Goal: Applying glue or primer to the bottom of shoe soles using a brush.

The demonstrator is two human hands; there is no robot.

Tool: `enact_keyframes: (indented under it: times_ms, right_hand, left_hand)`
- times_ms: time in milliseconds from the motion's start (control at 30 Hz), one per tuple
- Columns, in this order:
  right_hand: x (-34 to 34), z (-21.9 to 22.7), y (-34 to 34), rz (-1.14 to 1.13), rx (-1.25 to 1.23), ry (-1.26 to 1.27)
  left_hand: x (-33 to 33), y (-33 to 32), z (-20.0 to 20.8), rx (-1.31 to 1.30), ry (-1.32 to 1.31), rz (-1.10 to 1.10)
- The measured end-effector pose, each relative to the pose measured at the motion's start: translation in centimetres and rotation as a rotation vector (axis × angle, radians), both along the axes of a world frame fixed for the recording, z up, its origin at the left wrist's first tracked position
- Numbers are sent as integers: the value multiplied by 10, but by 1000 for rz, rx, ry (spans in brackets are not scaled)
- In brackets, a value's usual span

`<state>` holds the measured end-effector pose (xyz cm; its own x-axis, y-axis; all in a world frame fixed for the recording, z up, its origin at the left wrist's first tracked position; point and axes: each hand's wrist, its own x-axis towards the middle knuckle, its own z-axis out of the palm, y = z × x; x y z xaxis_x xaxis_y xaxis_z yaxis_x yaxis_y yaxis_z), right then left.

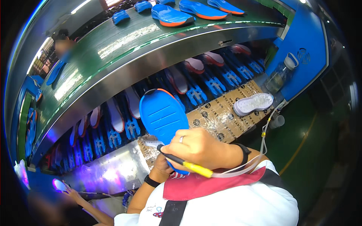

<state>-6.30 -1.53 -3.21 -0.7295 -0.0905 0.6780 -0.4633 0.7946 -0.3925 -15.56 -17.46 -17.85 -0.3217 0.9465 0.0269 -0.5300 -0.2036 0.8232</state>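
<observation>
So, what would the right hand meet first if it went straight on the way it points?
Most likely the blue sole: the right hand, holding a brush, points leftward across its lower part. Whether hand and sole already touch is unclear, since depth is hard to judge here.

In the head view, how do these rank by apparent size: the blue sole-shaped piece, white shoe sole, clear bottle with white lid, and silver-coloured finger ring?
1. Blue sole-shaped piece; closeness may enlarge it.
2. White shoe sole and clear bottle: too alike to rank.
3. Silver-coloured finger ring.
</observation>
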Motion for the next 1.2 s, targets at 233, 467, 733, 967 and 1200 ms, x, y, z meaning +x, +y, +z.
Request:
enact_keyframes:
  times_ms: [233, 467, 733, 967, 1200]
  right_hand:
    - [1, -3, 7, -212, -115, 187]
    - [1, -1, 5, -74, -324, 268]
    - [3, -11, -6, 129, -229, 7]
    - [-6, -17, -11, -30, -270, 145]
    - [-3, -19, -17, 57, -450, 29]
  left_hand:
    - [1, 2, 0, -106, -451, 5]
    - [-13, -2, 4, -79, -461, 1]
    - [-17, -10, -12, -30, -435, 116]
    - [-23, -4, -3, 77, -370, 160]
    - [-28, 6, 32, 118, -355, 150]
